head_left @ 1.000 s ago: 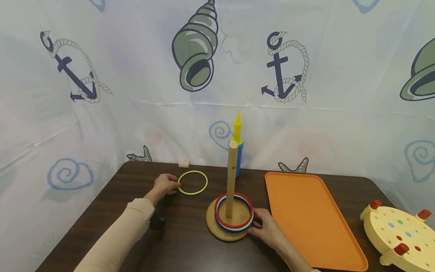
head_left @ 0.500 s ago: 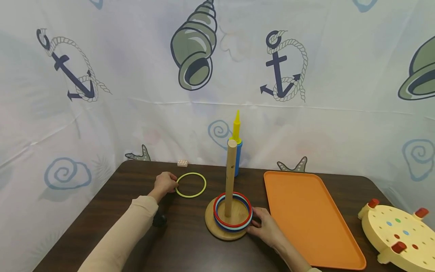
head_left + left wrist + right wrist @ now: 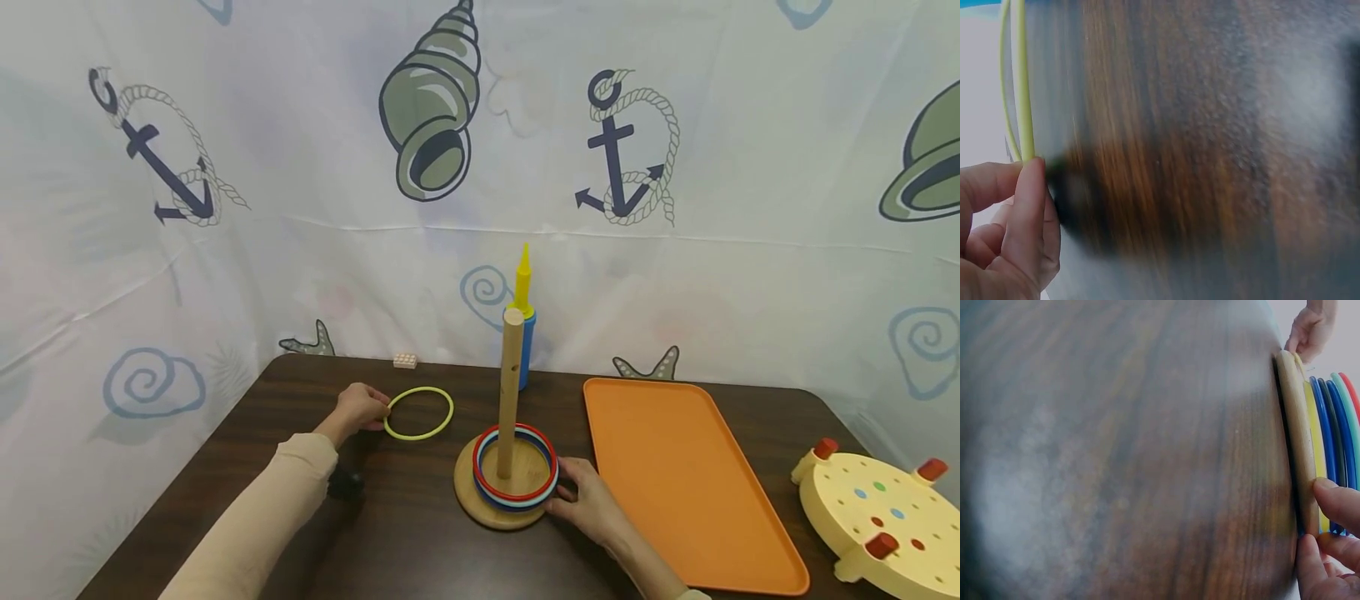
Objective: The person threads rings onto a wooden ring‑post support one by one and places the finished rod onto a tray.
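Note:
My left hand [image 3: 362,407] pinches a thin yellow ring [image 3: 451,410] by its left edge. Thumb and fingertip meet on the ring [image 3: 1024,94] in the left wrist view. To the right stands a wooden ring-toss stand [image 3: 508,383], its peg upright on a round base. Several stacked rings [image 3: 556,475] circle the peg's foot, red on top, with light blue and dark blue below. My right hand [image 3: 592,502] grips the right edge of the stand. Up close, its thumb and fingers pinch the wooden base [image 3: 1300,425], beside a yellow ring lowest in the stack [image 3: 1316,437].
An orange tray [image 3: 675,467] lies right of the stand. Beyond it is a cream round toy [image 3: 885,517] with red-tipped legs. A blue and yellow hand pump [image 3: 527,342] stands behind the peg. A small pale block [image 3: 405,361] sits at the table's back edge.
The yellow ring in my left hand has shifted slightly toward me and looks a little flatter in the head view. My right hand stays on the stand.

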Tool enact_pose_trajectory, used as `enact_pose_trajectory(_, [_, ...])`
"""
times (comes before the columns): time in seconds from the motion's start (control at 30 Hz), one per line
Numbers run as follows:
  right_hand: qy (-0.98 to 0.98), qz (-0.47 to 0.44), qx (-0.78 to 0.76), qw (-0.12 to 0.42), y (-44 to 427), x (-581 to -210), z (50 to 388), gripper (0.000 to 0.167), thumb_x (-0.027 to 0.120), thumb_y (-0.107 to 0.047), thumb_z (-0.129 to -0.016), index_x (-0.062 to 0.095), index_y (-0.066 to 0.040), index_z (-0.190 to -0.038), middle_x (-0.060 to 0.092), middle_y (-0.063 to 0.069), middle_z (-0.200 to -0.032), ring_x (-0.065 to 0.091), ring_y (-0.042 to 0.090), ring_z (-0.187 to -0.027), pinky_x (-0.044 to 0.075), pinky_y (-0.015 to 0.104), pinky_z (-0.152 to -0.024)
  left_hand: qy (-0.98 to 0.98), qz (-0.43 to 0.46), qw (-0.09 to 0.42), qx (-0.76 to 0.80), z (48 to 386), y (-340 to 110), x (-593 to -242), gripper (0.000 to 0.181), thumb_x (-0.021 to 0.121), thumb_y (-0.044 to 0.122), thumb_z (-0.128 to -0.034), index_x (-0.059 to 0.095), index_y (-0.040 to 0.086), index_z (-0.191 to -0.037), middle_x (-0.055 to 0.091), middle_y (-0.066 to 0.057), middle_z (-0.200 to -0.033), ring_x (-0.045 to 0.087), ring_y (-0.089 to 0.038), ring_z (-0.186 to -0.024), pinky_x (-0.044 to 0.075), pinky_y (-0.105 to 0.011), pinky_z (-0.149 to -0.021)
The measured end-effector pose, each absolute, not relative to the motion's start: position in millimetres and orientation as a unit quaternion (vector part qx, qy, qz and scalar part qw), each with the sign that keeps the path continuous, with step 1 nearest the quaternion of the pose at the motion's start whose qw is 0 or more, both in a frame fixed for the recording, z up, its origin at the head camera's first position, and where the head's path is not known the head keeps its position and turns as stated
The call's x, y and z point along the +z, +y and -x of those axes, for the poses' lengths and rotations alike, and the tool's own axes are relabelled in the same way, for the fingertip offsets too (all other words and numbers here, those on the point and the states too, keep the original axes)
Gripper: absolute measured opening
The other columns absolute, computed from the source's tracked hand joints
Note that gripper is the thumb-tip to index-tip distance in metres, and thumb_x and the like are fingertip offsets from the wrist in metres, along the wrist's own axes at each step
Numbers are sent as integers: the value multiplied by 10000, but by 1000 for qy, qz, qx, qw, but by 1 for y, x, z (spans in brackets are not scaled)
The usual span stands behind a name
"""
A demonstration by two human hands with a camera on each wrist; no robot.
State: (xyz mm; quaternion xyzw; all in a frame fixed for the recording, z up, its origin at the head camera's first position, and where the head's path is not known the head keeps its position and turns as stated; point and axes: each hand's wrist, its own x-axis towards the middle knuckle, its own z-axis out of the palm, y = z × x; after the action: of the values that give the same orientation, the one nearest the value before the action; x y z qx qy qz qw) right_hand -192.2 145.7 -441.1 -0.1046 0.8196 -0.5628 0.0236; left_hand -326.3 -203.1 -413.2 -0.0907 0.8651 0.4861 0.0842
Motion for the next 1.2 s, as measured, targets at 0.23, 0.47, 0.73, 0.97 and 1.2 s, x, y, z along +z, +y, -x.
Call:
enact_pose_trajectory(0.23, [821, 99, -562, 29, 146, -441, 194, 563, 723, 128, -695, 544, 93, -1227, 433, 222, -1242, 405, 379, -1199, 510, 349, -926, 832, 93, 112, 536, 318, -206, -406, 280, 567, -62, -862, 559, -151, -1127, 555, -90, -811, 580, -83, -573, 567, -217, -567])
enact_pose_trajectory(0.47, [821, 100, -561, 21, 146, -441, 193, 565, 723, 142, -682, 547, 102, -1218, 444, 222, -1231, 414, 384, -1189, 513, 358, -918, 779, 71, 141, 607, 312, -205, -393, 353, 529, -7, -931, 460, -142, -1250, 580, -69, -847, 589, -66, -666, 568, -200, -627])
enact_pose_trajectory(0.73, [823, 100, -559, 23, 145, -441, 193, 564, 721, 145, -680, 544, 111, -1214, 439, 228, -1227, 425, 389, -1182, 514, 347, -916, 737, 6, 151, 659, 306, -195, -368, 417, 510, 27, -952, 381, -133, -1315, 581, -15, -882, 612, -48, -745, 567, -210, -715])
enact_pose_trajectory(0.97, [824, 98, -557, 25, 145, -440, 192, 563, 721, 145, -681, 537, 122, -1212, 428, 243, -1235, 445, 399, -1176, 514, 341, -915, 720, -57, 160, 673, 295, -177, -339, 448, 513, 95, -968, 373, -88, -1352, 559, -3, -967, 618, -49, -819, 551, -235, -818])
enact_pose_trajectory(1.2, [821, 93, -563, 27, 145, -441, 192, 577, 720, 147, -675, 532, 120, -1219, 427, 241, -1241, 451, 394, -1178, 510, 338, -921, 711, -92, 165, 677, 286, -160, -318, 481, 513, 103, -968, 350, -88, -1378, 554, -5, -1012, 607, -44, -844, 548, -198, -787])
